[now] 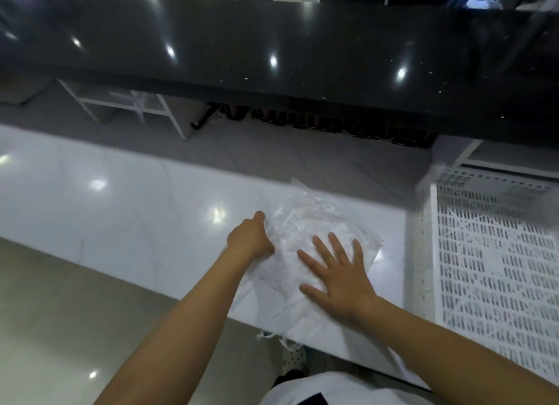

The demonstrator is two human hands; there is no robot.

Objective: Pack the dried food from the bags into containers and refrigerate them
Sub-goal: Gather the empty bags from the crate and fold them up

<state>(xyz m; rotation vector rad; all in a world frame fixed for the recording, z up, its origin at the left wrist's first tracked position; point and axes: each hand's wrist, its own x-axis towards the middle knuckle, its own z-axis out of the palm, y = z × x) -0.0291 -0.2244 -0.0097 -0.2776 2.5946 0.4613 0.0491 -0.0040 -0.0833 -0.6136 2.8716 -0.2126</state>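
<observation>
Both forearms reach up from the bottom edge over a white shirt (317,389) toward a white marble counter (121,205). Beyond the counter runs a strip of grey floor, and past that a long black glossy worktop (272,41) fills the upper part of the view, with dark bottles (348,126) lined up in the shadow beneath it and a white frame (130,105) standing at the left. Beige floor (60,314) shows on the near side of the counter at lower left.

At the right edge of the counter sits a white perforated crate (499,268), blurred along its upper rim.

Near the counter's front edge, just left of the crate, lie crumpled clear plastic bags (305,223), flattened in a loose heap, with some of the film hanging over the front edge. I cannot tell whether anything is left inside them.

The right hand (335,274) lies flat on the bags, fingers straight and spread, palm down, pressing the film against the counter. The left hand (251,238) is at the heap's left edge, fingers curled in and apparently pinching the film; the grip itself is hidden by the back of the hand.
</observation>
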